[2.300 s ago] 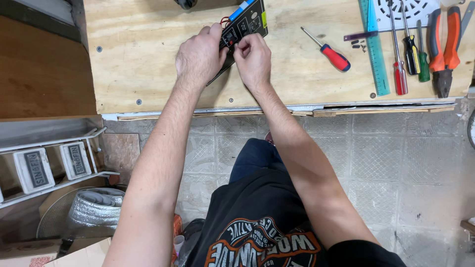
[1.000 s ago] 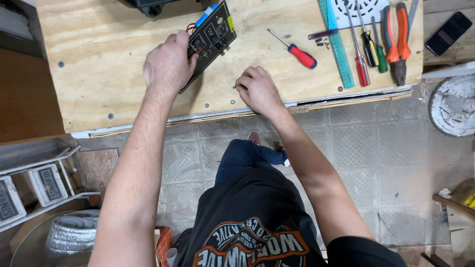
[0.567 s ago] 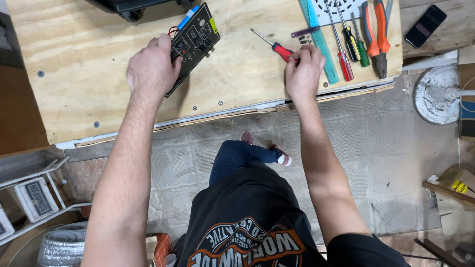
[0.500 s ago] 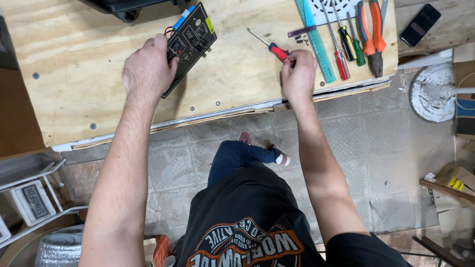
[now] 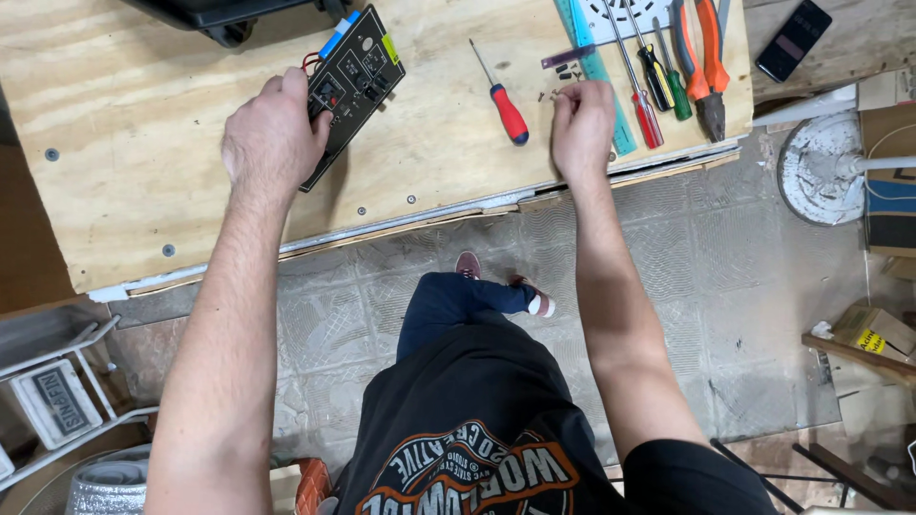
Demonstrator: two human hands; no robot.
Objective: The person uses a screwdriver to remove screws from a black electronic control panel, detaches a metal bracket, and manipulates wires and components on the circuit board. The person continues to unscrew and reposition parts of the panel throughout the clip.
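Observation:
A black circuit panel [image 5: 358,76] with buttons and a blue connector lies tilted on the plywood worktop [image 5: 153,172]. My left hand [image 5: 272,143] grips its lower left end. My right hand [image 5: 580,124] rests near the worktop's front edge, fingertips pinched over several small dark screws [image 5: 563,81]; whether it holds one I cannot tell. A red-handled screwdriver [image 5: 504,100] lies between my hands.
A teal ruler [image 5: 596,72], more screwdrivers [image 5: 654,86] and orange-handled pliers [image 5: 706,67] lie at the right of the worktop. A phone [image 5: 794,38] sits further right. A white round stand base [image 5: 821,172] and cardboard boxes [image 5: 892,200] stand on the tiled floor.
My right hand left the panel and moved right, past the red screwdriver, to the small screws. My left hand stayed on the panel.

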